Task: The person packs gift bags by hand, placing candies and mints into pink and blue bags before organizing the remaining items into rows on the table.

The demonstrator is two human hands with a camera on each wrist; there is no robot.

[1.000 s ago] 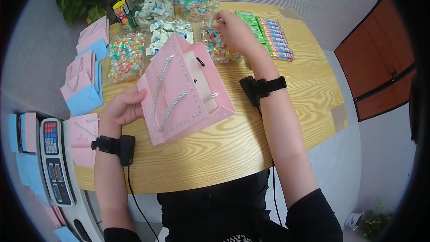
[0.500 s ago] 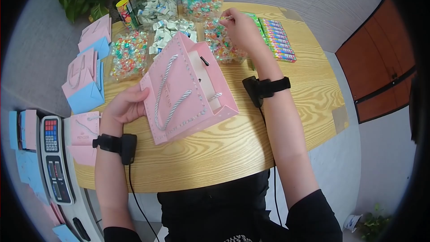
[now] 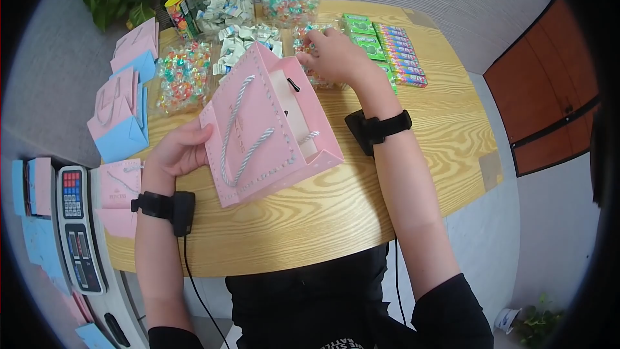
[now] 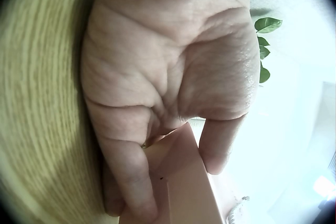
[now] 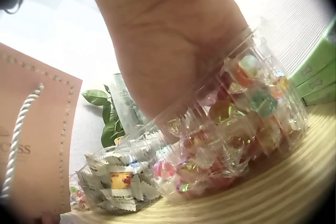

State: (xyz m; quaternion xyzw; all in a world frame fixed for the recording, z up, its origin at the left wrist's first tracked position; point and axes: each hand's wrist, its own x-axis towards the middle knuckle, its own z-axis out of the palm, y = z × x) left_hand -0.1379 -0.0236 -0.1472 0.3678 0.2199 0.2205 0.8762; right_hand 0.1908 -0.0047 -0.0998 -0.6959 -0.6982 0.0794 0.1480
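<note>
My left hand (image 3: 183,148) grips a pink paper gift bag (image 3: 248,136) by its base end, thumb on the near face and fingers on the other side. The bag lies tilted over the table, its mouth facing right, with twisted white rope handles. In the left wrist view, the thumb and fingers span a corner of the bag. My right hand (image 3: 336,55) reaches down into a clear plastic tub (image 5: 262,129) of colourful wrapped candies. Thumb and forefinger stand apart in the head view; the fingertips are hidden among the candies in the right wrist view.
Beside it stand a tub of white sachets (image 3: 245,45) and another candy tub (image 3: 184,81). Green boxes (image 3: 368,45) and colourful packs (image 3: 400,58) lie right. Pink-and-blue bags (image 3: 119,116) line the left edge, near a scale (image 3: 81,232). A yellow-lidded can (image 3: 177,13) stands behind.
My right hand rose from the candy tub and shifted right half a second ago, then came back left and down into it, thumb and fingers spreading. The left hand and bag have barely moved.
</note>
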